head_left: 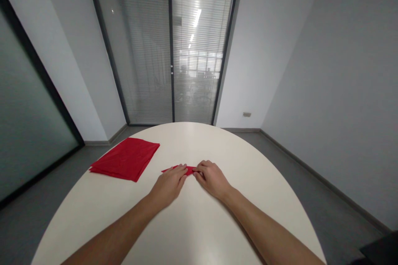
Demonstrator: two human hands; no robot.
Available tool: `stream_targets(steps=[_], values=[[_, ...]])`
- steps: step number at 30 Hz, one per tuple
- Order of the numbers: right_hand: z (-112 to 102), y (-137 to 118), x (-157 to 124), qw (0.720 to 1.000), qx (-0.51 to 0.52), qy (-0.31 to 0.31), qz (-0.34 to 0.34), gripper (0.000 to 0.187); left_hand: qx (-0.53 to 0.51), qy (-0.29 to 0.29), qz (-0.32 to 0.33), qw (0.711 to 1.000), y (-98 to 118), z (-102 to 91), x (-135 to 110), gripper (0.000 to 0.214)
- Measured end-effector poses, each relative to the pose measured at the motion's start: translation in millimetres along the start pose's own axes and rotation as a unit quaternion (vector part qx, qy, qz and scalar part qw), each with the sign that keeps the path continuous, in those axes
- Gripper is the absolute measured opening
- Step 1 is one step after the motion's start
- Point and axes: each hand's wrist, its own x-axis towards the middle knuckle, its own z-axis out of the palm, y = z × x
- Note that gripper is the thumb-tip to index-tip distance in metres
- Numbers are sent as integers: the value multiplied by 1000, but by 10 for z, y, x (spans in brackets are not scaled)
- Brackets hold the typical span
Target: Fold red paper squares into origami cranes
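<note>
A narrow folded strip of thin red material, cloth or paper [190, 170], lies on the white table [199, 223] in front of me. My left hand [170, 182] rests flat over its left part, fingers stretched out, and a pointed red tip shows beyond them. At the strip's right end, my right hand [212, 177] is closed, thumb and fingers pinching the red material. Much of the strip is hidden under both hands.
A stack of flat red sheets [126, 159] lies near the table's left edge. The tabletop has a rounded far edge. Behind it stand a glass partition with blinds [149, 58] and grey walls. A dark object [381, 248] shows at the lower right corner.
</note>
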Motion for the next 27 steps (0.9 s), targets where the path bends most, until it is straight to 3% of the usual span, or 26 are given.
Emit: stream_targets(steps=[11,20,27], values=[[96,65,12,999,13,36,24,25,-1,9,-53,999,24,-8,15,41],[82,93,25,998,25,44,36,24,16,-17,-25,999,36,1,22,54],[-22,-242,-107,999,-21,22,37,28,13,0,-25,1000,63,5,16,52]])
